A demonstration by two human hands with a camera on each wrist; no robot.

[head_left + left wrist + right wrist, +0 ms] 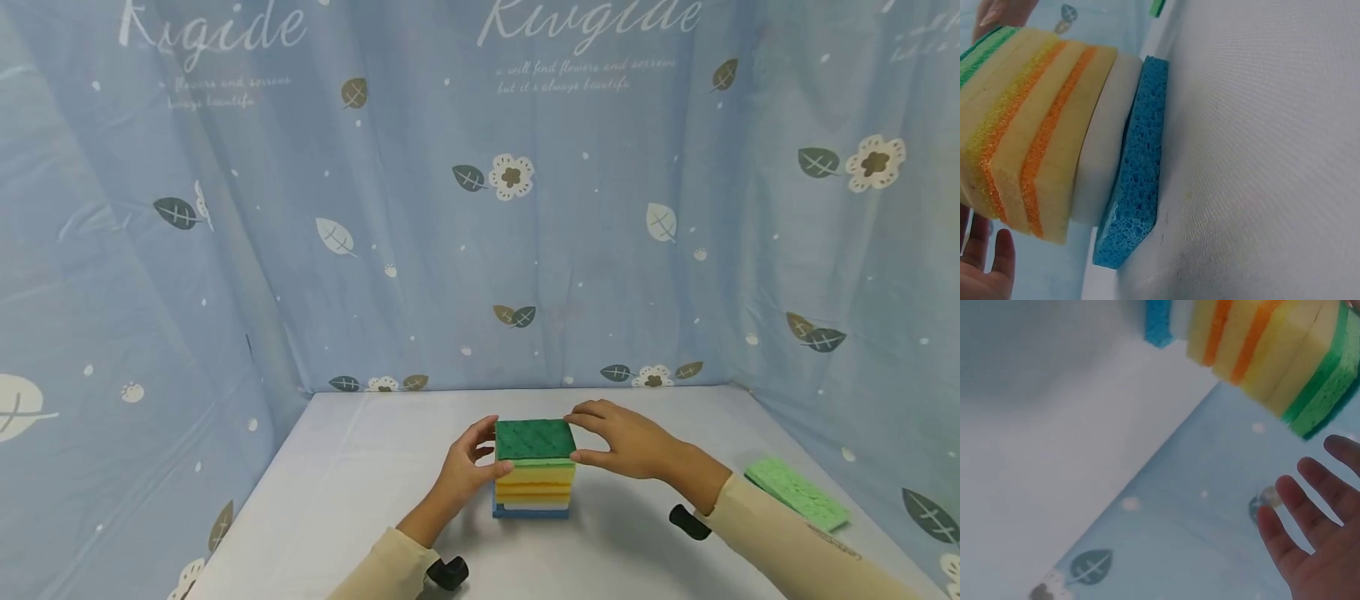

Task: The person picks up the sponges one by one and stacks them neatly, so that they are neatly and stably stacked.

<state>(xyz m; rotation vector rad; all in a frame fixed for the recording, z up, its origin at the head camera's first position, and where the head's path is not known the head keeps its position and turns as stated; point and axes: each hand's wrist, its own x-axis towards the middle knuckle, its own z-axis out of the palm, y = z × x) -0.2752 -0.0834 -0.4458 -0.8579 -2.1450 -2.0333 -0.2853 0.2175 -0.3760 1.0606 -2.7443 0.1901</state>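
A stack of sponges stands on the white table. A dark green scouring sponge (535, 439) lies on top, with yellow sponges (534, 483), a white sponge (1107, 140) and a blue sponge (1138, 162) beneath it. My left hand (467, 467) is at the stack's left side, its thumb by the front corner and its fingers toward the back. At the right edge of the top sponge is my right hand (630, 442), with thumb and fingers extended. In the right wrist view its fingers are spread, and I cannot tell whether they press the stack.
A light green sponge with a dark green underside (798, 492) lies on the table's right side, beyond the right forearm. The white table (382, 467) meets a blue patterned curtain (420, 275) at the back and sides. Each wrist carries a black camera piece (447, 573).
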